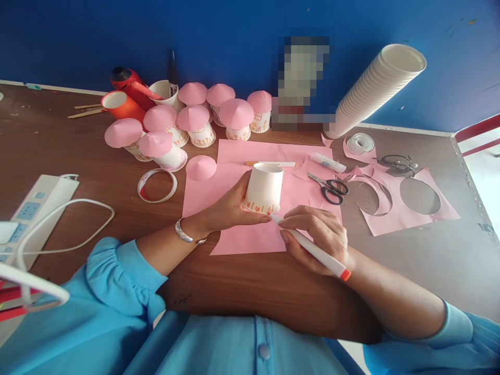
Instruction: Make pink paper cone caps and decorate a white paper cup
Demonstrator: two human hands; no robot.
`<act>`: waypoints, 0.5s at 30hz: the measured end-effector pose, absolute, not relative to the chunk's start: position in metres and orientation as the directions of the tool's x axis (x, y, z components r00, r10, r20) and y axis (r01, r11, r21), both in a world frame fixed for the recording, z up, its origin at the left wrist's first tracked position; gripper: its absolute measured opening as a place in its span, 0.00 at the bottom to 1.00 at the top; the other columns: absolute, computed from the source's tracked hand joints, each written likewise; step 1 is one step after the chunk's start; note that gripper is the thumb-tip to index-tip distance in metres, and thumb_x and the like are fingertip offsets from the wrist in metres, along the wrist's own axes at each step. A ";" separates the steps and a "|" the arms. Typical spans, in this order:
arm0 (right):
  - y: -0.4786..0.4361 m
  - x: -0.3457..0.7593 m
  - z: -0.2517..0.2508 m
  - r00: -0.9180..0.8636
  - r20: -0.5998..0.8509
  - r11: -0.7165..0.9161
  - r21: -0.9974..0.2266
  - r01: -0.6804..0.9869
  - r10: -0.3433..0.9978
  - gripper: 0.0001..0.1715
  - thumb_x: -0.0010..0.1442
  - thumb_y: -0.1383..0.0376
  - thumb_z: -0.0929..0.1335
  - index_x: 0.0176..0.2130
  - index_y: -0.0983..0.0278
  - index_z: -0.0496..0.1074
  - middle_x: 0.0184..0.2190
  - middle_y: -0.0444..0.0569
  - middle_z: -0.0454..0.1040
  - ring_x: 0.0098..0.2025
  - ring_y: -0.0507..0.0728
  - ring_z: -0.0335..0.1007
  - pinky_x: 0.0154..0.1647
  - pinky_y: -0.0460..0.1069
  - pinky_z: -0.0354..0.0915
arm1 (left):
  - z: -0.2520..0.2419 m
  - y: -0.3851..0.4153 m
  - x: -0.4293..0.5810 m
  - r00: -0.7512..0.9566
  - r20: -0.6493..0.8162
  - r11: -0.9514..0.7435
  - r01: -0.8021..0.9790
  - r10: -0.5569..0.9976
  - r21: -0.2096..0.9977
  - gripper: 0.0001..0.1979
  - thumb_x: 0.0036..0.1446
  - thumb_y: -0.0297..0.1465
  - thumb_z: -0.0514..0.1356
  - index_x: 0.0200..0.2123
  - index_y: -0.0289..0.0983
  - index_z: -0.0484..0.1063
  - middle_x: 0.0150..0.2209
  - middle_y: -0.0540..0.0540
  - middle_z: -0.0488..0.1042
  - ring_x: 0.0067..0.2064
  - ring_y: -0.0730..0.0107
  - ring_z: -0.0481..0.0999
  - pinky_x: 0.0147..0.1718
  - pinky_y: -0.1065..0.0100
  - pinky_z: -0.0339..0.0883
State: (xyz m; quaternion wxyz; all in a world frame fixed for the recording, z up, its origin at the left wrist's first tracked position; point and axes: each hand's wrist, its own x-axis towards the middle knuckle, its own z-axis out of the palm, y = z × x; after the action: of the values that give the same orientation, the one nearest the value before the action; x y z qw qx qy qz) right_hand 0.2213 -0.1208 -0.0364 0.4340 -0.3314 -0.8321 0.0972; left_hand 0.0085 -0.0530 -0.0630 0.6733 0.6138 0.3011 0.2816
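Observation:
Between my hands is a white paper cup (264, 185), upside down and slightly tilted, with small orange and red marks near its rim. My left hand (238, 205) is closed around its lower left side, the fingers passing under the rim. In my right hand (318, 237) I grip a white marker (316, 252) with an orange-red end. The marker's tip touches or nearly touches the cup's rim at the lower right. Beneath both hands lie pink paper sheets (234, 239). An orange-and-white pen (271, 164) rests on the paper behind the cup.
Several decorated cups with pink cone tops (236, 113) stand at the back left. Black-handled scissors (332, 188), a glue tube (328, 161) and paper scraps (420, 208) lie right. A stack of cups (375, 88) leans at the wall. A power strip (33, 208) sits far left.

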 end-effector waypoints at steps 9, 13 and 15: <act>-0.122 0.223 -0.034 -0.386 0.660 0.757 -0.476 0.448 0.644 0.11 0.61 0.75 0.68 0.42 0.63 0.71 0.29 0.48 0.77 0.28 0.55 0.78 0.28 0.48 0.75 | -0.065 -0.053 0.008 0.659 -0.050 0.074 -0.008 0.750 0.997 0.43 0.51 0.41 0.75 0.65 0.43 0.59 0.52 0.40 0.74 0.51 0.52 0.76 0.47 0.54 0.75; -0.121 0.222 -0.034 -0.382 0.670 0.760 -0.464 0.455 0.637 0.10 0.62 0.75 0.68 0.42 0.63 0.71 0.29 0.47 0.77 0.28 0.55 0.77 0.28 0.48 0.75 | -0.067 -0.054 0.008 0.664 -0.061 0.103 -0.023 0.745 0.994 0.43 0.50 0.41 0.75 0.65 0.44 0.59 0.52 0.40 0.74 0.52 0.51 0.77 0.47 0.53 0.76; -0.121 0.222 -0.035 -0.383 0.672 0.761 -0.457 0.460 0.634 0.10 0.62 0.75 0.68 0.42 0.63 0.71 0.29 0.48 0.77 0.28 0.55 0.77 0.29 0.48 0.76 | -0.067 -0.054 0.008 0.666 -0.070 0.116 -0.025 0.743 0.993 0.44 0.50 0.41 0.76 0.65 0.43 0.59 0.54 0.39 0.74 0.54 0.49 0.76 0.48 0.52 0.76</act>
State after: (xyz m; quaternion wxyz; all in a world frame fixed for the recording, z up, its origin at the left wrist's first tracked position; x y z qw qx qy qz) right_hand 0.2219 -0.1211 -0.0349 0.4459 -0.3314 -0.8257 0.0978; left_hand 0.0081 -0.0538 -0.0669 0.6851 0.6029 0.2976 0.2804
